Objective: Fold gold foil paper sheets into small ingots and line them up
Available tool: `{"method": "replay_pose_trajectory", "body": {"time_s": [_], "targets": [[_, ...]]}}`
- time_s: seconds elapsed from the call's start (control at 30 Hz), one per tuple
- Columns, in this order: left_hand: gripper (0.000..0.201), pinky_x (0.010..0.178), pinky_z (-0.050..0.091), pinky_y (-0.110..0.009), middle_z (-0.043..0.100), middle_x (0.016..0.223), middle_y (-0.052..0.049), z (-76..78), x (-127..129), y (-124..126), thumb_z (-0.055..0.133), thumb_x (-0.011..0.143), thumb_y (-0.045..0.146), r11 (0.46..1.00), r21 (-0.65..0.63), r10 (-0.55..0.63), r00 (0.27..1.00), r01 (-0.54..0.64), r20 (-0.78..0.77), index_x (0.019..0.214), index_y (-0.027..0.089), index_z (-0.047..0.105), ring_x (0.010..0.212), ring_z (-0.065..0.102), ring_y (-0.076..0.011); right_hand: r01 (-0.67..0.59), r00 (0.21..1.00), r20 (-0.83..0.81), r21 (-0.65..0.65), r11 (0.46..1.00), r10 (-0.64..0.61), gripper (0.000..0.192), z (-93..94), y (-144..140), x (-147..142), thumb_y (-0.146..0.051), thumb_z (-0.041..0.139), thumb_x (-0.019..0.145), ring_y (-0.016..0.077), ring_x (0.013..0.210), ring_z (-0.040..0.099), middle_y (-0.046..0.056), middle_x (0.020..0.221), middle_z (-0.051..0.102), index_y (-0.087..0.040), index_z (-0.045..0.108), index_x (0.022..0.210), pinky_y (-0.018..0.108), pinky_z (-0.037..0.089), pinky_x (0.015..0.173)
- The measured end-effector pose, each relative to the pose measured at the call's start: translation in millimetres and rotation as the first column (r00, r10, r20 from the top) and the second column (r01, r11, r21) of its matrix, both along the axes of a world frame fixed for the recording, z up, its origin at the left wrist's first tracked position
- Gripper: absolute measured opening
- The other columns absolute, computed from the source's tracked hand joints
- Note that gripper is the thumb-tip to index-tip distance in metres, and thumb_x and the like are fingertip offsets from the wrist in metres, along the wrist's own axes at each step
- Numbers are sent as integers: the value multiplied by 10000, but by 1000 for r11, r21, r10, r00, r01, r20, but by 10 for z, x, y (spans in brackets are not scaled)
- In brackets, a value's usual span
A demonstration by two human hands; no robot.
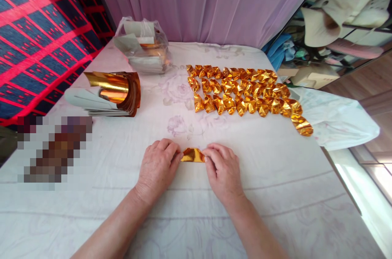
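Observation:
My left hand and my right hand rest on the white cloth-covered table, each pinching one end of a small folded piece of gold foil paper between them. Further back on the right lie several finished gold foil folds set out in three rows. To the left stands a stack of flat gold foil sheets, its top sheets curling up.
A clear plastic bag with more sheets sits at the back left. A lilac curtain hangs behind the table. A red and blue patterned cloth is at the left, a crumpled white bag at the right edge.

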State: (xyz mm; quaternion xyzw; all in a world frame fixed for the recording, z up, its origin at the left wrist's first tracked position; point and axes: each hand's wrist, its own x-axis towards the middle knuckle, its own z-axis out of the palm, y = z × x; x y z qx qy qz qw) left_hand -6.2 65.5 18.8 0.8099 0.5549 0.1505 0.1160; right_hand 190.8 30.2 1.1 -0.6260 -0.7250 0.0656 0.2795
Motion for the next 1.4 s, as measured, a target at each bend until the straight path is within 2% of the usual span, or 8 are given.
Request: {"method": "replay_pose_trajectory", "body": {"time_s": [0.1,0.33,0.7,0.9,1.0,1.1,1.23,1.4], "targets": [[152,760,437,-358,639,933,-37,-58,-8,-17,564,939,236,997,64,-42,998,38,50,993,249,705,842,587,-207,-54,993,100,-2,999,54,414,8,-17,-14,-96,447,912,228,1065,553,74,1199,629,-287,670,1204,372,403,863],[218,735,426,-360,654,948,-34,-66,8,-27,570,951,260,990,107,-89,996,87,8,1085,322,731,840,574,-212,-62,957,277,-94,994,86,469,40,-22,-38,-82,514,878,275,1180,522,91,1338,590,-339,674,1237,406,401,874],[276,772,445,-375,646,1020,-59,-104,-110,34,530,964,226,977,77,-199,980,197,25,1153,308,714,889,581,-217,-52,961,268,-72,996,70,426,54,-47,44,-107,499,897,252,1176,533,87,1315,612,-325,694,1207,381,400,863],[276,764,433,-367,644,1004,-58,-116,-107,44,532,958,222,977,86,-198,980,197,14,1147,305,716,880,575,-216,-61,961,265,-61,996,75,422,6,-41,91,-115,511,887,245,1181,528,79,1326,610,-320,693,1207,373,399,875],[278,766,435,-369,642,1000,-61,-109,-94,36,533,953,222,979,86,-186,983,185,4,1144,304,718,883,572,-217,-69,964,255,-23,997,73,398,25,-64,58,-148,479,920,247,1222,510,88,1351,601,-257,664,1255,386,385,939],[283,783,437,-375,642,1003,-62,-99,-88,32,535,949,214,980,78,-182,983,181,8,1149,300,715,897,576,-217,-141,955,261,-9,990,139,405,77,-112,-41,-224,456,965,260,1359,401,93,1442,536,-198,586,1347,427,312,1063],[291,785,436,-378,641,1014,-62,-101,-91,33,551,936,208,982,71,-178,984,176,20,1161,302,710,904,576,-219,-224,930,273,-107,969,245,401,116,-163,-175,-355,533,959,287,1427,316,90,1520,446,-277,584,1349,499,263,1112],[281,789,433,-382,642,1013,-64,-111,-97,35,551,944,224,982,68,-176,984,174,20,1162,299,712,911,578,-223,-161,947,254,-142,977,194,387,98,-197,-145,-401,590,932,305,1445,294,108,1552,392,-330,612,1312,535,251,1118]]}}
